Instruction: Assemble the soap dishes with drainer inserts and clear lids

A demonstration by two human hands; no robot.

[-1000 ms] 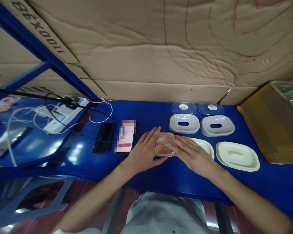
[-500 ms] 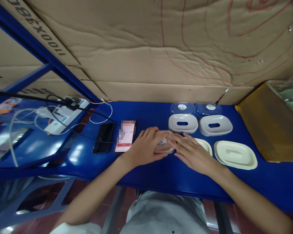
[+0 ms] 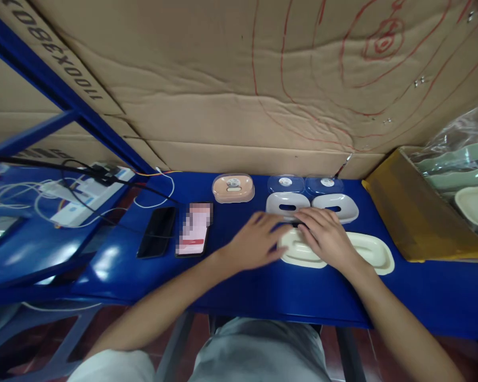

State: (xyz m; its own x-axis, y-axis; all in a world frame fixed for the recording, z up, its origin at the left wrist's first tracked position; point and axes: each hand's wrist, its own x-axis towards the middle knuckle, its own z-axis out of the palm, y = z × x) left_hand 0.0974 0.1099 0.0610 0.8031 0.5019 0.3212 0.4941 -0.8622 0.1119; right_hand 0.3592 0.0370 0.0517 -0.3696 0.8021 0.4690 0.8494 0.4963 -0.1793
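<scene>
My left hand is open, its fingers spread beside the left cream oval tray. My right hand is stretched out over the gap between that tray and the white oval pieces. Its fingertips lie near the front edge of the left white piece, which has a slot in its middle; whether they touch it I cannot tell. The right white piece is partly covered by this hand. A second cream tray lies right of my wrist. Farther back sits a peach soap box under a clear lid.
Two clear lids with round stickers lie along the cardboard wall. Two phones, one dark and one lit, are at left. A cardboard box with wrapped pieces stands right. Cables and a power strip lie far left.
The peach soap box, between my hands before, now stands at the back, left of the clear lids. Both hands have let go of it and are over the left cream tray and white pieces.
</scene>
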